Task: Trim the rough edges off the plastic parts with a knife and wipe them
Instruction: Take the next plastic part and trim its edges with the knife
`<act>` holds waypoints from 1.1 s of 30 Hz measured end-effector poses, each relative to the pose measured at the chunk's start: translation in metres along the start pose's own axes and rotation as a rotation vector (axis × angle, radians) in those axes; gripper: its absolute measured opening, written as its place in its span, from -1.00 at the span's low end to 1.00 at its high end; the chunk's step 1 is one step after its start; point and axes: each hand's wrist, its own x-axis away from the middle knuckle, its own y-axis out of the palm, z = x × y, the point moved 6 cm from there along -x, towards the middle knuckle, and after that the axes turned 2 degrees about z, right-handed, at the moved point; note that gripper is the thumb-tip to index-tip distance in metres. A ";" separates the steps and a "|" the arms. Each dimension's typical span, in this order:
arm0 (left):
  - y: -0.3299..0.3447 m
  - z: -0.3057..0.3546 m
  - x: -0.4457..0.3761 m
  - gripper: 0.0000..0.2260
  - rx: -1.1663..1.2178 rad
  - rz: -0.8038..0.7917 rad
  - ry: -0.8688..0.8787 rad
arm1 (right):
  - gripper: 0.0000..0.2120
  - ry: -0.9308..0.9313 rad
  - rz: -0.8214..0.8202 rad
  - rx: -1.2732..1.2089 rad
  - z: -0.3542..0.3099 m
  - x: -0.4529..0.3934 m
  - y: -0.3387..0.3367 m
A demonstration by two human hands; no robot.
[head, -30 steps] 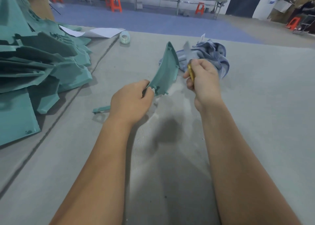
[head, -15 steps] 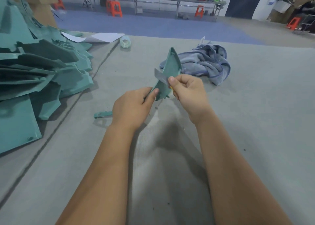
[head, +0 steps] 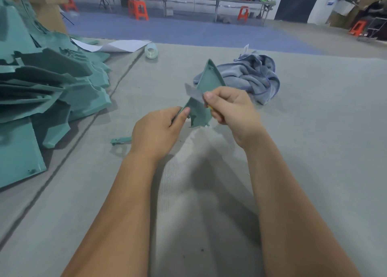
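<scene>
A teal triangular plastic part stands upright above the grey felt table, its point away from me. My left hand grips its lower left edge between thumb and fingers. My right hand holds a knife with a yellow handle; the grey blade lies across the part's left edge, pointing up and left. Behind the part a crumpled blue-grey cloth lies on the table.
A tall heap of teal plastic parts fills the left side. A small teal offcut lies left of my left hand. A roll of clear tape and white paper lie at the far edge.
My right hand came from near the cloth down to the part and laid the knife blade on its left edge. The left hand has kept its hold on the part.
</scene>
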 end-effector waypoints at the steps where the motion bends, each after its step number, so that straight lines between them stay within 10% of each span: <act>1: -0.001 0.000 0.000 -0.56 0.010 -0.002 0.003 | -0.74 0.006 -0.040 0.038 0.001 0.001 0.005; 33: -0.002 -0.001 0.001 -0.56 0.050 -0.015 -0.028 | -0.72 -0.030 0.140 0.332 -0.004 -0.002 0.013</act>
